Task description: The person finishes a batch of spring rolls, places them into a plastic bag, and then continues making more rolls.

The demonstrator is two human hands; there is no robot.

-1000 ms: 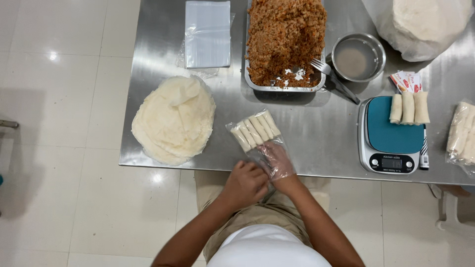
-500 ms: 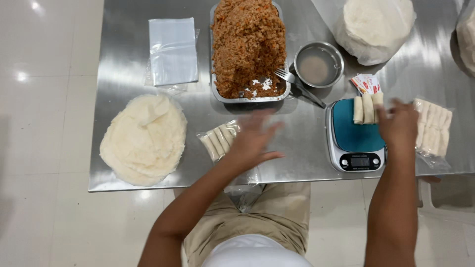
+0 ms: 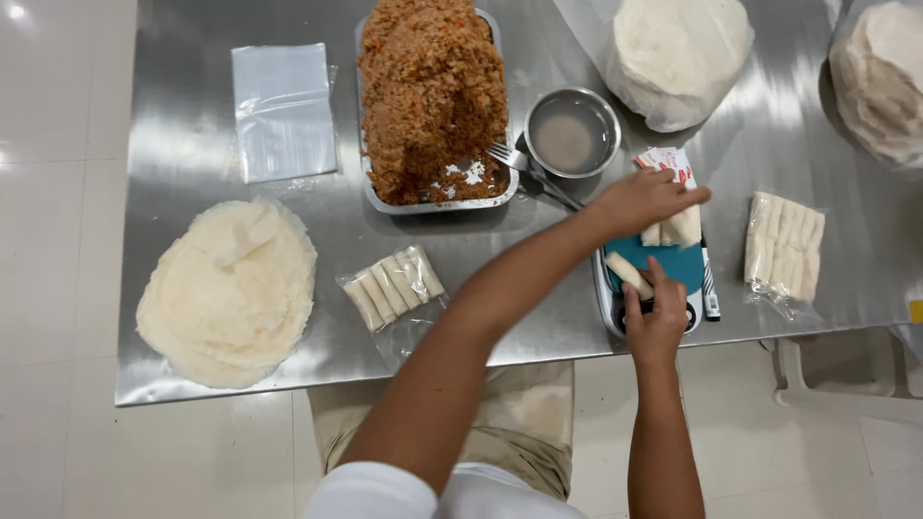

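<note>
I am lifting rolled spring rolls off the teal kitchen scale [image 3: 663, 261] that sits near the front edge of the steel surface [image 3: 192, 135], right of centre. My left hand [image 3: 646, 200] reaches across my body and closes its fingers over the two pale rolls [image 3: 678, 229] lying on the far part of the scale platform. My right hand [image 3: 656, 317] comes up from the near side and pinches a single roll [image 3: 629, 274] lying slantwise on the near left corner of the platform, thumb and fingers wrapped round it.

To do this well, I judge the grip should stay light, because the wrappers look soft and could dent or unroll, and each roll should come up level so the ends stay tucked.

Both hands are touching their rolls, with the scale directly beneath them. Well to the left lies a clear bag with five rolls [image 3: 394, 286] in it, and a filled bag of rolls [image 3: 784, 245] lies just right of the scale. The tray of filling [image 3: 433, 96], a small metal bowl [image 3: 571, 133] and a fork [image 3: 529, 171] sit farther back, and a stack of round wrappers [image 3: 228, 293] lies far left.
</note>
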